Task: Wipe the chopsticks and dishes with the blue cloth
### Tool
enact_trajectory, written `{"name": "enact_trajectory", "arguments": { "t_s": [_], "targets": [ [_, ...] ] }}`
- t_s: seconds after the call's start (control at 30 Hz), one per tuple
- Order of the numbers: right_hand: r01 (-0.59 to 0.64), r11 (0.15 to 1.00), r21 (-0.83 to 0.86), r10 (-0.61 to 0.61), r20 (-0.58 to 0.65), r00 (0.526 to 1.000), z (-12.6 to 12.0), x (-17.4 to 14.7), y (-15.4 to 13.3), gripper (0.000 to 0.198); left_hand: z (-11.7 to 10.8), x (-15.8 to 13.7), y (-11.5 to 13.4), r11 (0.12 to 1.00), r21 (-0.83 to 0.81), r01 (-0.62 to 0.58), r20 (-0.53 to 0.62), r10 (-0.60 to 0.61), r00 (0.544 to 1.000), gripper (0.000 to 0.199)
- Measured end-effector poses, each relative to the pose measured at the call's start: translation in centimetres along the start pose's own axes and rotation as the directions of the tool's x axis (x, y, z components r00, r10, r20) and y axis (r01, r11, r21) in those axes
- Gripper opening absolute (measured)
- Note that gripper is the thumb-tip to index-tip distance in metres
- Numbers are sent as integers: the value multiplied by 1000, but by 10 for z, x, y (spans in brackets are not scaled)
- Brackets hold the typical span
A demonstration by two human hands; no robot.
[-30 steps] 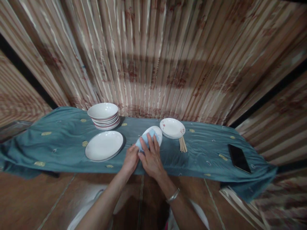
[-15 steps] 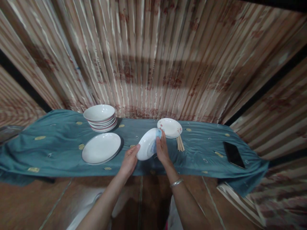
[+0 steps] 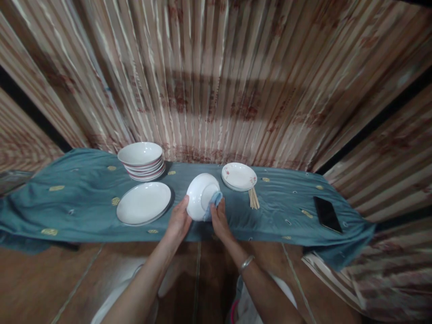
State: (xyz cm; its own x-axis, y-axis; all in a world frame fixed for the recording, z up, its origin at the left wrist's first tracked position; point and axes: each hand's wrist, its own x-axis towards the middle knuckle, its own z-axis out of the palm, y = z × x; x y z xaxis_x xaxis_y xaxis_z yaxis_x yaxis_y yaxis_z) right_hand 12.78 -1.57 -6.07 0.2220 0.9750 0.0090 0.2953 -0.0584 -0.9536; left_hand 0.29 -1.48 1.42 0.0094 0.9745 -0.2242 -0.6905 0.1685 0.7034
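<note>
A white dish point(image 3: 196, 198), a bowl or deep plate, is held tilted above the front of the table, its underside with the round foot ring facing me. My left hand point(image 3: 180, 218) grips its left edge, thumb on the near face. On the opposite side my right hand point(image 3: 219, 218) is closed on a light blue cloth point(image 3: 216, 198), which presses against the dish near the foot ring. Some of the right fingers are hidden behind the dish and cloth.
White oval plates point(image 3: 143, 204) lie at left, with stacked bowls point(image 3: 141, 155) behind them. Small flowered plates point(image 3: 239, 176) stand right of centre beside several chopsticks point(image 3: 254, 199). A black phone point(image 3: 327, 213) lies far right on the green tablecloth point(image 3: 280, 211). A pleated curtain point(image 3: 209, 81) hangs behind.
The dish has turned so its foot ring shows toward me. My right hand with the cloth has moved down and left along it, while my left hand still holds the left edge.
</note>
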Motion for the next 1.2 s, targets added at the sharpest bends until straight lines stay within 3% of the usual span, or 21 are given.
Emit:
{"name": "enact_trajectory", "arguments": {
  "t_s": [0.23,0.33,0.53,0.7,1.0,1.2],
  "targets": [
    [113,987,-117,-107,54,993,12,-34,-4,70,-9,9,-3,998,-53,29,-29,-31,999,35],
    [226,955,-190,-220,56,974,18,-50,-2,67,-10,12,-3,995,-78,56,-57,-61,997,34],
    [503,779,-374,-485,147,862,18,-70,-11,65,-7,11,-1,991,-82,103,-88,-110,990,35],
    [602,662,-446,-572,219,791,16,-62,-21,61,-7,7,-1,991,-36,132,-108,-135,985,36],
    [546,700,-462,-547,145,824,13,-28,-51,52,-5,0,-11,1000,-11,20,6,-20,1000,28],
    [548,722,-422,-580,64,812,4,-3,-67,50,2,-10,-10,997,44,63,109,-68,992,32]
  ]
}}
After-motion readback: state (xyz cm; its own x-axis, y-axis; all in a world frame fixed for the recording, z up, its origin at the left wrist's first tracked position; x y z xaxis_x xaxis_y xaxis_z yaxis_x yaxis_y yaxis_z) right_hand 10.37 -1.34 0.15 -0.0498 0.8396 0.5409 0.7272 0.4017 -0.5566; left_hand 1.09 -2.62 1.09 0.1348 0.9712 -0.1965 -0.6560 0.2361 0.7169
